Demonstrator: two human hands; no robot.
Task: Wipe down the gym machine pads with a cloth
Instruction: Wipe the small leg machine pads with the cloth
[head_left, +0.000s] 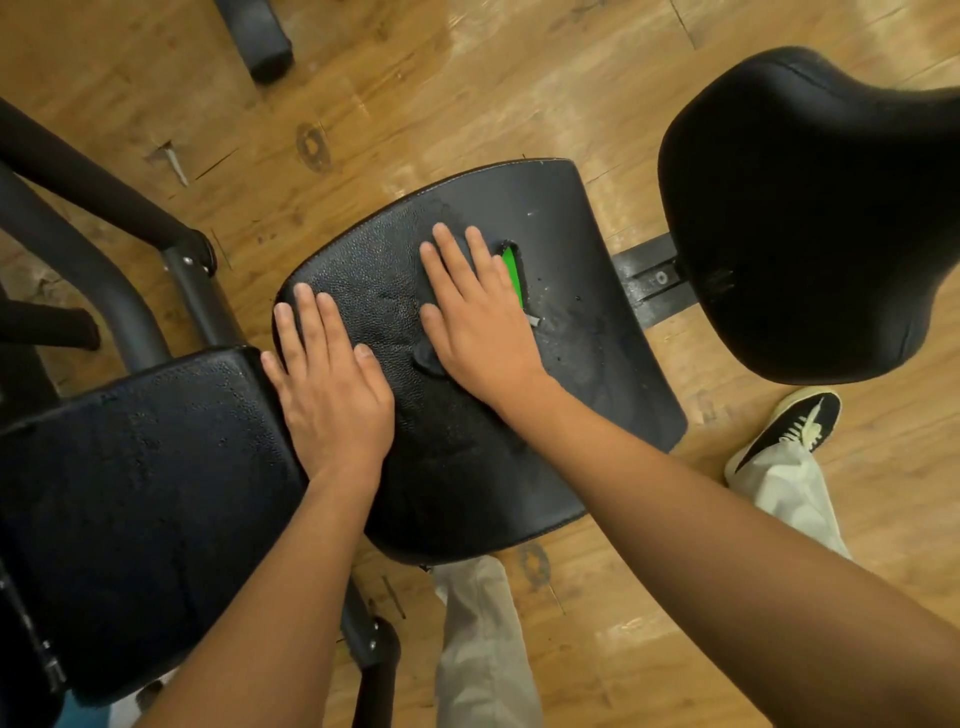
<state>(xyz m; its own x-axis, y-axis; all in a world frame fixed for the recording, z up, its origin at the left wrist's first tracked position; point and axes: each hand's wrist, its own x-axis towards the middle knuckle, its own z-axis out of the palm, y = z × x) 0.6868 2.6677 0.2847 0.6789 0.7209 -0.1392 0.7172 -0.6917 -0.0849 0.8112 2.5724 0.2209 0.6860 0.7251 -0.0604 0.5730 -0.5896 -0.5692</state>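
Wooden flooring with worn, glossy planks fills the background of the head view, and a black gym machine stands on it. At the centre lies a broad, pebbled black pad, its surface speckled with wet spots toward the right side. The left hand rests flat on this pad's left edge, fingers straight and slightly spread, grasping nothing. The right hand lies palm down near the pad's middle, fingers extended, pressing a dark cloth against the pad; the cloth's edges show beside the thumb and beyond the fingertips, and a bright green patch shows just beside the little finger, though whether it belongs to the cloth cannot be told. A second black pad sits at lower left, touching the left hand's outer edge. A rounded saddle-shaped pad sits at upper right, joined by a dark metal bracket. Grey frame tubes run at left. A dark shoe and pale trouser leg show below.
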